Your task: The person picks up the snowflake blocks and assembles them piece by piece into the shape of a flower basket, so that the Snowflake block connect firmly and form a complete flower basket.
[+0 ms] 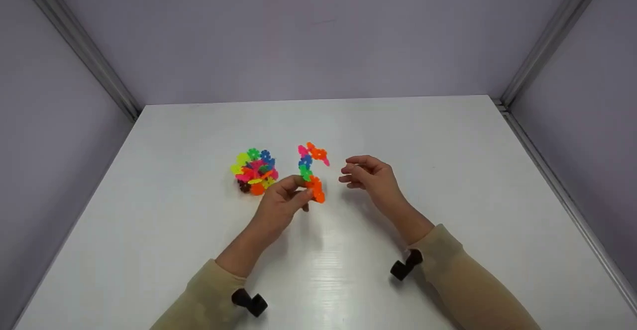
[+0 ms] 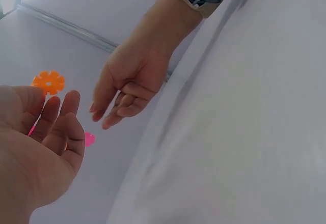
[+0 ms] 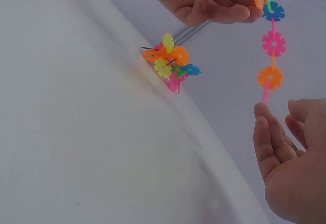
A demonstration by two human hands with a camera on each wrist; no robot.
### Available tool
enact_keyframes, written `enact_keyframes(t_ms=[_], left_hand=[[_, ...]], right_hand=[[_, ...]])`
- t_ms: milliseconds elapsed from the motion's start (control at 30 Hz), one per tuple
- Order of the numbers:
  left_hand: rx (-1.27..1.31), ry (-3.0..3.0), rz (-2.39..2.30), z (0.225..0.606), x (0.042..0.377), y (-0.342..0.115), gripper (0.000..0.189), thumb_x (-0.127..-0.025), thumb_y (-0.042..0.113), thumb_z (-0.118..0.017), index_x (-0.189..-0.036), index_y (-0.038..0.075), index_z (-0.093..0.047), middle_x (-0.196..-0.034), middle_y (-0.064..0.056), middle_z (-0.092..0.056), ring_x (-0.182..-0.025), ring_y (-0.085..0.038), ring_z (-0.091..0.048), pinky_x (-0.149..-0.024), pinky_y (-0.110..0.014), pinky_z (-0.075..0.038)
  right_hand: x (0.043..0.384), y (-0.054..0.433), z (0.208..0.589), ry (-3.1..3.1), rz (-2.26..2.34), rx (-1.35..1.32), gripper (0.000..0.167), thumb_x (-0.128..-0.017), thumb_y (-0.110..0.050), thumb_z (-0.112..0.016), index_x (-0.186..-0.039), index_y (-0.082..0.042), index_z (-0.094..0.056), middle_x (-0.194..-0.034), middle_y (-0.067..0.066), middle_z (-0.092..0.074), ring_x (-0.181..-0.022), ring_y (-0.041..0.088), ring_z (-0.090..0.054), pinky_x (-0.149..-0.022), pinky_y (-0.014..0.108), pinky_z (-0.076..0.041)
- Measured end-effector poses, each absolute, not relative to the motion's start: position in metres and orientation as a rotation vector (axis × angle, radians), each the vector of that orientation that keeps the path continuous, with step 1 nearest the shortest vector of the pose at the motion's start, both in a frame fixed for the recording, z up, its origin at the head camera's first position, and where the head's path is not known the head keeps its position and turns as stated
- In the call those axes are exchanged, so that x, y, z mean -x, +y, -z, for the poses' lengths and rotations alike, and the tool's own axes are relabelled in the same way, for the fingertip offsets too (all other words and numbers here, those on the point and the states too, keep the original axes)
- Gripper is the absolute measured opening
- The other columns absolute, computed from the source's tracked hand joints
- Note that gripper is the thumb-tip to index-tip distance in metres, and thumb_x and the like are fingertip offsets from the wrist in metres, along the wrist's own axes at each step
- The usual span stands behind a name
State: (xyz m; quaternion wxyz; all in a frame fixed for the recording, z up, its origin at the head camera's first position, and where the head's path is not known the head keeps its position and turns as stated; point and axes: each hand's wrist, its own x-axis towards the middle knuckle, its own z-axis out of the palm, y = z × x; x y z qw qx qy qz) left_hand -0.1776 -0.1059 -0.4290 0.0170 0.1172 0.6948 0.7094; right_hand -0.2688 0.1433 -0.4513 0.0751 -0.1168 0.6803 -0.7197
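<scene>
My left hand (image 1: 279,206) pinches one end of a curved chain of plastic snowflake discs (image 1: 305,162) between thumb and fingers. Orange discs lie at the pinched end, then green, blue, pink and orange ones follow, with a pink disc (image 1: 326,162) at the far tip. In the left wrist view an orange disc (image 2: 49,83) stands out above the left fingertips. My right hand (image 1: 377,183) hovers to the right of the chain, fingers loosely bent and holding nothing. From the right wrist, its fingertips appear just below the chain's pink end (image 3: 266,92).
A heap of loose snowflake discs (image 1: 256,170) in many colours lies on the white table (image 1: 423,136), left of the chain and close to my left hand. Pale walls (image 1: 318,46) enclose the table at the back and sides. A small black device (image 1: 250,302) sits on each sleeve.
</scene>
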Motion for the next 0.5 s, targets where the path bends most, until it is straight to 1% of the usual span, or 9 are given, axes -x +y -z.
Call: enact_keyframes(t_ms=[67,200,300,400,433,500], left_hand=[[-0.384,2.241,-2.199,0.422,0.179,-0.12,0.016,-0.106,0.012,-0.067,-0.119,0.004,-0.071,-0.11,-0.01,-0.073,-0.091,-0.027,-0.067,-0.083,-0.029,-0.059],[-0.385,2.38,-2.177,0.41,0.184,-0.152,0.011,-0.106,0.008,-0.065,-0.114,0.003,-0.07,-0.11,-0.011,-0.072,-0.092,-0.029,-0.066,-0.082,-0.029,-0.06],[-0.325,2.468,-2.134,0.403,0.187,-0.177,0.012,-0.107,0.009,-0.064,-0.116,0.004,-0.07,-0.11,-0.012,-0.071,-0.094,-0.033,-0.065,-0.08,-0.028,-0.06],[-0.281,2.535,-2.096,0.397,0.189,-0.199,0.016,-0.108,0.01,-0.063,-0.121,0.005,-0.07,-0.112,-0.012,-0.07,-0.1,-0.036,-0.065,-0.083,-0.029,-0.061],[-0.276,2.561,-2.082,0.396,0.189,-0.206,0.017,-0.108,0.011,-0.062,-0.122,0.005,-0.069,-0.113,-0.012,-0.07,-0.101,-0.036,-0.065,-0.084,-0.028,-0.061],[-0.282,2.597,-2.069,0.393,0.19,-0.219,0.018,-0.109,0.011,-0.061,-0.123,0.004,-0.069,-0.114,-0.012,-0.07,-0.102,-0.035,-0.065,-0.086,-0.028,-0.06]], right_hand=[[0.27,0.138,0.452,2.034,2.147,0.388,0.023,-0.103,-0.017,-0.073,-0.121,-0.003,-0.072,-0.12,0.036,-0.067,-0.098,0.031,-0.077,-0.086,0.037,-0.063],[0.272,0.121,0.451,2.069,2.062,0.496,0.018,-0.103,-0.013,-0.072,-0.118,-0.003,-0.074,-0.117,0.033,-0.068,-0.1,0.031,-0.076,-0.083,0.035,-0.062],[0.272,0.104,0.45,2.131,1.947,0.59,0.018,-0.103,-0.012,-0.072,-0.118,-0.003,-0.074,-0.113,0.023,-0.072,-0.102,0.03,-0.074,-0.083,0.036,-0.06],[0.273,0.085,0.449,2.219,1.811,0.674,0.021,-0.102,-0.014,-0.073,-0.12,-0.002,-0.075,-0.112,0.012,-0.075,-0.102,0.026,-0.072,-0.085,0.036,-0.059],[0.273,0.078,0.448,2.245,1.769,0.697,0.022,-0.102,-0.014,-0.074,-0.12,-0.002,-0.075,-0.113,0.01,-0.075,-0.102,0.024,-0.071,-0.086,0.035,-0.059],[0.274,0.065,0.446,2.293,1.692,0.744,0.024,-0.101,-0.015,-0.075,-0.121,-0.002,-0.075,-0.116,0.009,-0.075,-0.104,0.021,-0.069,-0.089,0.033,-0.058]])
